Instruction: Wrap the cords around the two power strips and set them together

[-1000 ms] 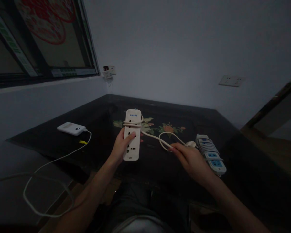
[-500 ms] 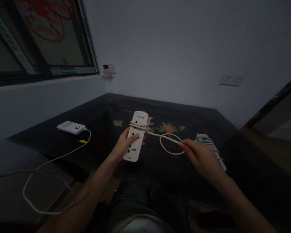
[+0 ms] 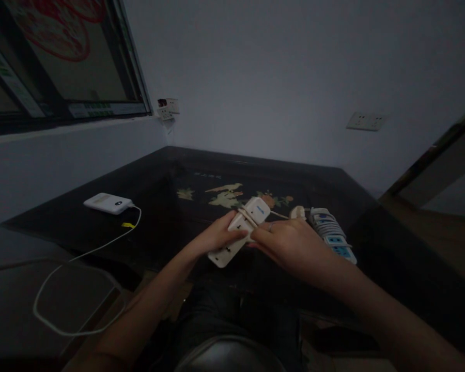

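Observation:
A white power strip (image 3: 235,235) is tilted above the dark table, its labelled end pointing away to the right. My left hand (image 3: 220,232) grips it from the left side, thumb across the socket face. Some turns of its white cord (image 3: 249,216) wrap around the strip near the labelled end. My right hand (image 3: 282,240) is closed at the strip's right edge, fingers pinched on the cord, though most of the cord there is hidden. Beyond that hand, a white plug (image 3: 297,212) lies on the table with cord running toward the strip.
A second power strip (image 3: 335,240), blue and white with grey cord wound round it, lies right of my right hand. At left rests a white power bank (image 3: 108,203) with a white cable (image 3: 96,251) hanging off the table (image 3: 170,175). Wall sockets (image 3: 366,121) are behind.
My right hand has moved left with the cord, up against the strip. The strip has turned clockwise and shifted slightly right. The plug now shows beyond the right hand.

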{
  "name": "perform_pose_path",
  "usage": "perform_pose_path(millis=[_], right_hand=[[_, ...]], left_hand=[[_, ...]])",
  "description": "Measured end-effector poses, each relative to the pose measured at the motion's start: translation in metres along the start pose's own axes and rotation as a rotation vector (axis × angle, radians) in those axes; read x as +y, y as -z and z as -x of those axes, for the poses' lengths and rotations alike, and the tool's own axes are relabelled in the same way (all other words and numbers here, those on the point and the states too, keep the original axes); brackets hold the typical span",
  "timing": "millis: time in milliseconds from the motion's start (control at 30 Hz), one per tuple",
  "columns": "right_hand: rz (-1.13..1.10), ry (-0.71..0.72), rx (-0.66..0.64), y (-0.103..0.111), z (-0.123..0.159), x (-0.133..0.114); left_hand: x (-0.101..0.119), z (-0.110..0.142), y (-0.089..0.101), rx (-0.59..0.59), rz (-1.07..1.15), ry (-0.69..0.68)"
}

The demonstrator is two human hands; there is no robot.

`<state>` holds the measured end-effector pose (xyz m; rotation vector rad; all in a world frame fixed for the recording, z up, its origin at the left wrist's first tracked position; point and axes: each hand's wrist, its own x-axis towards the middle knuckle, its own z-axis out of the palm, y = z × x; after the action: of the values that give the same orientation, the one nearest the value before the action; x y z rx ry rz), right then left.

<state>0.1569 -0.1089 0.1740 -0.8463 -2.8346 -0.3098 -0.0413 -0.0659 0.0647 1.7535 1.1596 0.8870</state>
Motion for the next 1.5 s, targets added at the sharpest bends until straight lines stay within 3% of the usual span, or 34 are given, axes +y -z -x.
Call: perform_pose_path(millis=[167, 267, 400, 600, 700, 800, 933, 1067, 1267, 1500], right_hand=[[-0.114, -0.055, 0.006, 0.006, -0.023, 0.026], [-0.255, -0.136, 0.050, 0.000, -0.032, 0.043], [-0.556, -0.185, 0.007, -0.011, -0.035, 0.057], [-1.030, -0.198, -0.135, -0.027, -0.027, 0.068], [-1.219, -0.246, -0.133, -0.031, -0.018, 0.068], [-1.378, -0.302, -0.033, -0.034, -0.006, 0.062], [-1.416, -0.413, 0.197, -0.050, 0.008, 0.051], [-1.414, -0.516, 0.229, -0.072, 0.018, 0.047], [-1.452, -0.430, 0.287, -0.075, 0.019, 0.043], [-1.544, -0.539, 0.472, -0.059, 0.003, 0.027]], left_hand=[[0.016, 0.007, -0.008, -0.216, -0.270, -0.073], [0.029, 0.012, -0.007, -0.251, -0.430, -0.140], [0.042, 0.019, -0.005, -0.303, -0.509, -0.198], [0.055, 0.032, -0.010, -0.374, -0.364, -0.299], [0.057, 0.035, -0.013, -0.274, -0.304, -0.301], [0.056, 0.036, -0.015, -0.158, -0.165, -0.274], [0.053, 0.035, -0.018, -0.067, 0.209, -0.225], [0.050, 0.035, -0.020, -0.118, 0.563, -0.101], [0.045, 0.029, -0.020, -0.173, 0.613, -0.022], [0.046, 0.023, -0.009, -0.273, 0.667, -0.004]])
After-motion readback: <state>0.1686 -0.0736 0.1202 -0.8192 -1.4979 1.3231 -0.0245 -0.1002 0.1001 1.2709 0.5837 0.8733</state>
